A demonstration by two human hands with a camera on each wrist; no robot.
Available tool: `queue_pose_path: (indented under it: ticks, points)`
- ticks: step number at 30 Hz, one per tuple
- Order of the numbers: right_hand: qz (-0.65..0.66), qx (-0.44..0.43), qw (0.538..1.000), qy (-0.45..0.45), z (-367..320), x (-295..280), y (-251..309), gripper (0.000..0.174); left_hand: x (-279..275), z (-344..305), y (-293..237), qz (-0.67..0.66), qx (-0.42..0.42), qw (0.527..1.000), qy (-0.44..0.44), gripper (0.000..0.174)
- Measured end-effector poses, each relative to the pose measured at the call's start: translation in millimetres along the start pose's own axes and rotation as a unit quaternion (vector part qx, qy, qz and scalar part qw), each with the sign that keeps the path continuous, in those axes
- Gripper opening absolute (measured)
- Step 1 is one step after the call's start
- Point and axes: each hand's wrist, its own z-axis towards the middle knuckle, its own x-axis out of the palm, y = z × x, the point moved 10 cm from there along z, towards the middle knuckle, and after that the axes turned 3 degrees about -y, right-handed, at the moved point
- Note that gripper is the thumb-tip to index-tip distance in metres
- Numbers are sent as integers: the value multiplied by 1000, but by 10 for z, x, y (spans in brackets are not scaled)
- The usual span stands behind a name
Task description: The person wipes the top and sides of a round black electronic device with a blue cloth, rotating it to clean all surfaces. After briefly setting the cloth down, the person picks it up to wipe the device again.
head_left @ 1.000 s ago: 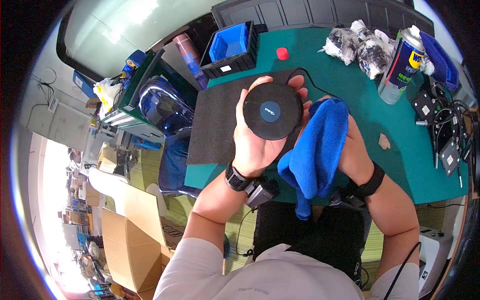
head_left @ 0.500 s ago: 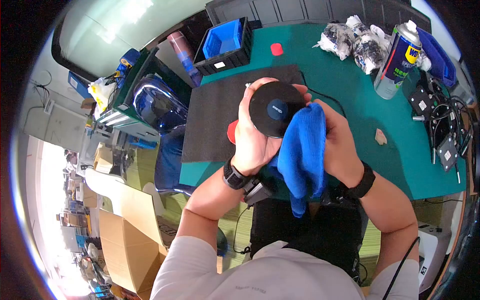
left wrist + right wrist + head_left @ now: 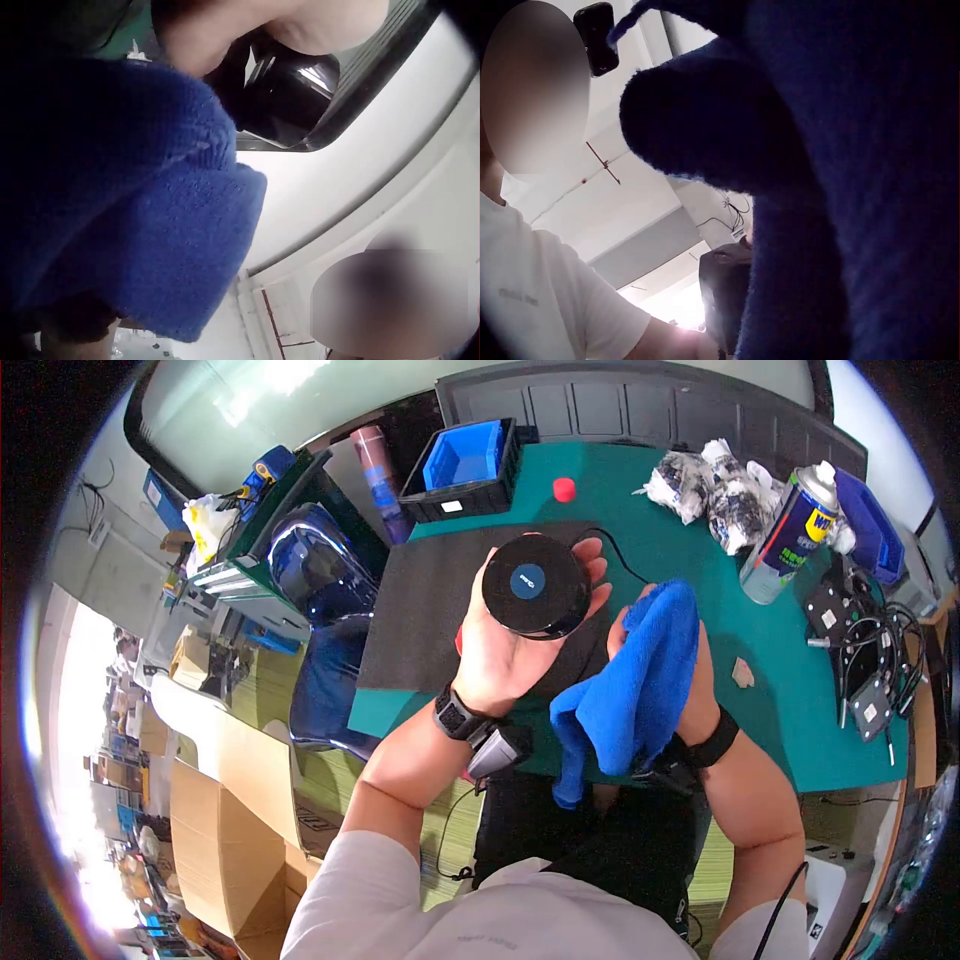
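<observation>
A round black device with a glossy edge and a blue centre label lies face up in my left hand, thumb at its left edge and fingers round its far right side. To the right, my right hand grips a blue cloth, which hangs in folds below the fingers. A gap separates cloth and device in the head view. Blue cloth fills the left of the left wrist view, and dark cloth covers much of the right wrist view, hiding the right fingers.
A black foam mat lies under the hands on the green table. Beyond are a black crate with a blue bin, and a red cap. At right stand a spray can, wrapped bundles and cabled black parts.
Half a second ago the cloth was against the device's right edge; now the right hand has drawn it away to the right. The left hand has tilted the device, showing its lower rim.
</observation>
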Motion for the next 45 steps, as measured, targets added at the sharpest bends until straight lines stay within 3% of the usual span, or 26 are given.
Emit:
queue_pose_path:
  ticks: [1, 5, 7, 8, 10, 12, 14, 15, 16, 17, 18, 20, 23, 25, 28, 30, 36, 37, 41, 45]
  points:
    - [71, 37, 997, 9, -1, 33, -64, 26, 6, -10, -18, -2, 7, 1000, -7, 35]
    - [-5, 42, 997, 57, 16, 193, -94, 26, 0, -19, -2, -14, 5, 1000, 1, 35]
    - [-190, -108, 975, 48, 19, 271, 114, 21, -18, -16, 23, -31, 11, 999, -2, 34]
    - [-191, -108, 975, 45, 17, 314, 96, 21, -24, -14, 39, -33, 8, 999, -3, 34]
    - [-258, -164, 951, -48, -31, 289, 238, 35, -18, -24, 118, -51, -25, 998, 3, 38]
    - [-250, -173, 952, -44, -36, 298, 294, 41, -12, -32, 194, -70, -57, 996, 10, 42]
    - [-488, -372, 789, -37, -170, 496, 568, 35, -22, -20, 252, -83, -73, 994, 12, 44]
    - [-489, -370, 789, -38, -150, 472, 584, 35, 22, -18, 278, -65, -79, 994, 43, 44]
    - [-529, -374, 760, -46, -141, 471, 596, 39, 61, -22, 308, -47, -85, 993, 73, 45]
    - [-568, -377, 730, -53, -147, 476, 597, 44, 23, -23, 331, -49, -87, 992, 72, 45]
    - [-569, -375, 729, -55, -162, 510, 637, 44, -12, -26, 337, -67, -82, 992, 68, 46]
    - [-673, -335, 659, -10, -126, 722, 582, 55, -14, -66, 346, -87, -78, 991, 63, 47]
    - [-616, -321, 719, 10, -56, 581, 492, 50, -134, -112, 327, 38, -54, 996, -65, 43]
    - [-514, -323, 795, 19, -44, 546, 452, 42, -203, -119, 334, 62, -52, 994, -74, 44]
    - [-466, -292, 835, 14, -8, 449, 458, 36, -222, -114, 310, 95, -34, 992, -72, 47]
    - [-468, -275, 840, 6, -19, 442, 484, 31, -111, -132, 377, 137, -62, 988, -40, 43]
    - [-445, -244, 861, 25, 71, 416, 401, 40, -252, -88, 297, 102, -46, 992, -57, 47]
    - [-511, -269, 816, 43, 26, 579, 442, 49, -276, -80, 274, 98, -37, 992, -65, 46]
    - [-538, -279, 795, 28, 7, 562, 399, 61, -210, -86, 282, 118, -44, 990, -65, 44]
    - [-560, -278, 779, 47, 12, 666, 443, 59, -285, -107, 305, 129, -51, 986, -93, 44]
